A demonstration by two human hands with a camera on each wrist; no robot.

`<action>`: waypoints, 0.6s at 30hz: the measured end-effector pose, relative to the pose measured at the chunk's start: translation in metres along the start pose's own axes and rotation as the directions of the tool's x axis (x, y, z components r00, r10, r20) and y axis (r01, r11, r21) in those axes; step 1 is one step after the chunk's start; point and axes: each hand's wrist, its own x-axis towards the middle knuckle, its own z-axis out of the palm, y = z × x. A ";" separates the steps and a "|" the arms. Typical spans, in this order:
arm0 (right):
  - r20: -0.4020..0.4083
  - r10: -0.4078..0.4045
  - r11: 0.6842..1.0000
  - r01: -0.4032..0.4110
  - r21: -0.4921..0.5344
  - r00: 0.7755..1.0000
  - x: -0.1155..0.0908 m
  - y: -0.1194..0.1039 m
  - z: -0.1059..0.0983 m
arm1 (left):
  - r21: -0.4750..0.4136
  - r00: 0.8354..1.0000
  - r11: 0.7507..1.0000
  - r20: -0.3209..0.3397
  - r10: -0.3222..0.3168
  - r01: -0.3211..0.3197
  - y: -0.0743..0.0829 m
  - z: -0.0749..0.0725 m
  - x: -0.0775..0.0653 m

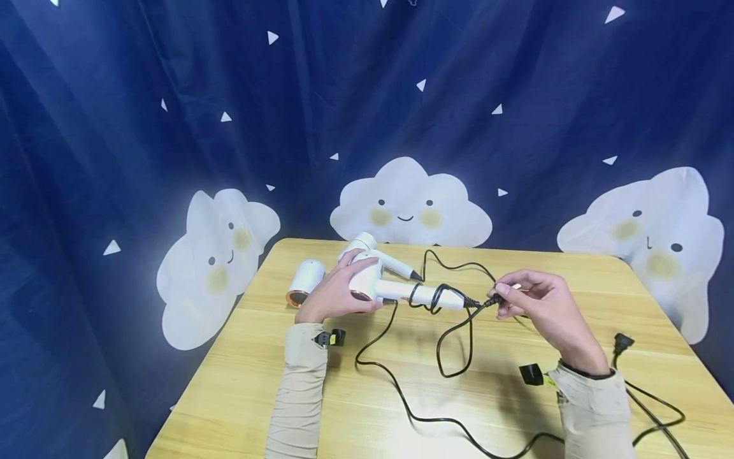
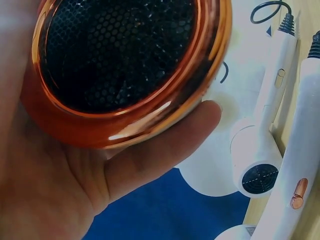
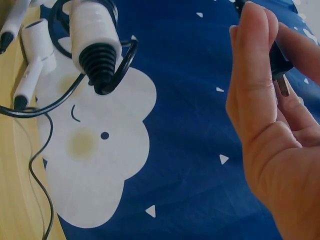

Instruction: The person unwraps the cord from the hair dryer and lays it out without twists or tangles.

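Observation:
A white hair dryer [image 1: 421,294] with a copper-coloured rim is in my left hand [image 1: 338,290], whose fingers and thumb wrap round its head. Black cord loops around its handle. In the left wrist view, the mesh end [image 2: 120,55] of this dryer fills the upper left, with one finger along the rim. My right hand [image 1: 536,306], beyond the handle's end, pinches the black plug [image 3: 280,62] of a cord between thumb and fingers. One metal prong shows in the right wrist view. From the plug, the cord [image 1: 455,328] hangs in a loose loop near the handle.
On the wooden table [image 1: 355,395], a second white hair dryer [image 1: 395,263] lies behind, and a third [image 1: 306,280] lies left, partly covered by my left hand. A black cord [image 1: 413,417] snakes across the front. Another plug [image 1: 622,343] lies at the right. A blue curtain [image 1: 367,95] hangs behind.

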 end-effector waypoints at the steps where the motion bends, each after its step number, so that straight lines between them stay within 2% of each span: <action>1: -0.005 0.010 1.000 -0.010 -0.028 1.000 0.000 0.000 0.000 | 0.000 1.000 1.000 0.000 -0.002 0.002 0.000 0.000 0.000; 8: -0.010 0.121 0.962 -0.120 -0.244 0.993 0.000 0.003 -0.004 | 0.005 1.000 1.000 -0.005 -0.009 0.009 -0.001 0.000 0.000; 18: 0.025 0.265 0.901 -0.239 -0.361 0.964 0.000 0.003 -0.004 | 0.003 1.000 1.000 -0.008 -0.008 0.008 -0.002 0.000 0.000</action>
